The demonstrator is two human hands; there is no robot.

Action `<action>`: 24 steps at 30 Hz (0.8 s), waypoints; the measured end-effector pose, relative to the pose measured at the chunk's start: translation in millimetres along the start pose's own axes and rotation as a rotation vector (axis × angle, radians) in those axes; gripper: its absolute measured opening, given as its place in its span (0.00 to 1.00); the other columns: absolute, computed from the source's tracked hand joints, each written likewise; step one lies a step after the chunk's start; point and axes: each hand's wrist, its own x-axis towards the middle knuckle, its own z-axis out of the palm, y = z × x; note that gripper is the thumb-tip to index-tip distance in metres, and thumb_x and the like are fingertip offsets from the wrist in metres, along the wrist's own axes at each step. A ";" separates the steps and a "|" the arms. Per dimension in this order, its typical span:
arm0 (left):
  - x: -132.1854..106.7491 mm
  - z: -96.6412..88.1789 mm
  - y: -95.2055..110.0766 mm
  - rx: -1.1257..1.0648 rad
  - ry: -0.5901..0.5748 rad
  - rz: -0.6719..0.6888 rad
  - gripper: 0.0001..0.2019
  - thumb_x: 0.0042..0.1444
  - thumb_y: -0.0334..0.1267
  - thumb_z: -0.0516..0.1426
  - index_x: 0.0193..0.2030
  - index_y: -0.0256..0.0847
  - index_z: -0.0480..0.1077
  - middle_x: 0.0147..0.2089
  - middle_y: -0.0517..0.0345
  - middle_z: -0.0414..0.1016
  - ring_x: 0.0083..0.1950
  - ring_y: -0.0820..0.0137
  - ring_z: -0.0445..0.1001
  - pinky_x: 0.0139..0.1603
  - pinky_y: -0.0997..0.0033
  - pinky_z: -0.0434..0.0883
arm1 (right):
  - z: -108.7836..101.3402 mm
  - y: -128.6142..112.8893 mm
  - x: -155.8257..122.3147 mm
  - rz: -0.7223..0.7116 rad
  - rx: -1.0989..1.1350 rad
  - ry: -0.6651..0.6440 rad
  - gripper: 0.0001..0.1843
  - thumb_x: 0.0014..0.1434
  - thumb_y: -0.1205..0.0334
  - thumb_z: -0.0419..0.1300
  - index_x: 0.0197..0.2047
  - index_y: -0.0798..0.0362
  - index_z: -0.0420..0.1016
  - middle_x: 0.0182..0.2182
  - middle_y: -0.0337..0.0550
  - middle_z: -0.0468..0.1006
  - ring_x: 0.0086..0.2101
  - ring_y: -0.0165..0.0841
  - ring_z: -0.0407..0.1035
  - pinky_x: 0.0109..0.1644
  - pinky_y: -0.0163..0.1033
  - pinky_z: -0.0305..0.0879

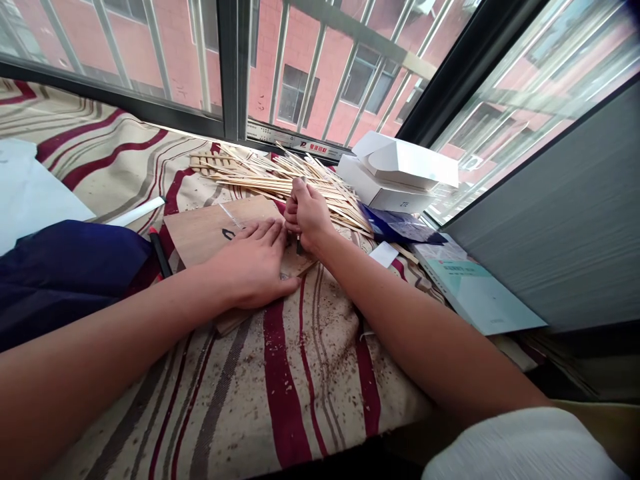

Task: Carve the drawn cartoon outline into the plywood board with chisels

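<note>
Your thin, flat, pale-brown wooden board (pixel 197 233), straight-edged and marked in black, lies on striped woven cloth (pixel 235 393). Your left hand (pixel 257 260) spreads across it, grip released. Your right hand (pixel 309 219) is clenched round a slim dark tool (pixel 299 245). Rightward: a white, angular carton (pixel 395 170).

tiny ZTE on the white box (pixel 397 199) right of center, red Chinese lettering on the window-frame sticker (pixel 313 147) up top, book (pixel 475 283) text at right too blurry
</note>
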 end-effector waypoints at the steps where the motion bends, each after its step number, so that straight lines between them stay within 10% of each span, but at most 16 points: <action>1: 0.2 0.3 0.0 0.004 0.004 0.003 0.50 0.67 0.62 0.48 0.83 0.23 0.43 0.85 0.37 0.40 0.86 0.46 0.41 0.83 0.51 0.43 | 1.7 -0.9 -0.6 0.013 0.029 0.010 0.24 0.75 0.44 0.57 0.33 0.45 0.50 0.17 0.22 0.50 0.16 0.22 0.40 0.19 0.30 0.39; 7: 1.5 0.4 -0.2 0.000 0.009 0.011 0.51 0.67 0.63 0.49 0.83 0.22 0.43 0.86 0.36 0.40 0.85 0.46 0.41 0.83 0.54 0.42 | 7.3 -2.8 -3.2 0.025 0.011 0.055 0.27 0.72 0.39 0.60 0.32 0.45 0.52 0.16 0.22 0.50 0.15 0.21 0.41 0.16 0.28 0.39; 12: 0.0 -1.5 0.1 -0.043 0.033 0.029 0.46 0.66 0.61 0.50 0.80 0.25 0.56 0.83 0.34 0.52 0.84 0.48 0.50 0.83 0.52 0.45 | 7.6 -5.1 -10.3 -0.025 -0.006 -0.233 0.26 0.72 0.41 0.60 0.31 0.46 0.54 0.17 0.24 0.52 0.16 0.22 0.41 0.17 0.29 0.40; 17: -0.2 -1.2 0.2 -0.026 0.025 0.013 0.50 0.66 0.61 0.50 0.82 0.23 0.47 0.85 0.34 0.44 0.85 0.45 0.44 0.83 0.53 0.44 | 8.4 -6.2 -11.4 -0.054 -0.005 0.071 0.30 0.69 0.35 0.61 0.30 0.45 0.51 0.17 0.23 0.50 0.16 0.23 0.41 0.17 0.30 0.39; 21: -1.8 -1.8 -0.2 -0.027 0.035 0.041 0.45 0.67 0.62 0.50 0.78 0.25 0.59 0.81 0.33 0.56 0.82 0.48 0.53 0.83 0.53 0.46 | 6.4 -8.2 -14.8 0.015 -0.028 -0.272 0.29 0.71 0.37 0.59 0.29 0.46 0.53 0.17 0.24 0.51 0.16 0.22 0.40 0.17 0.30 0.38; 24: -2.6 -2.7 0.2 -0.025 0.022 0.042 0.47 0.67 0.61 0.50 0.81 0.23 0.53 0.83 0.32 0.50 0.84 0.47 0.49 0.83 0.54 0.45 | 1.8 -4.0 -12.2 -0.048 -0.028 -0.189 0.28 0.72 0.38 0.59 0.30 0.46 0.53 0.17 0.24 0.50 0.16 0.22 0.40 0.17 0.30 0.38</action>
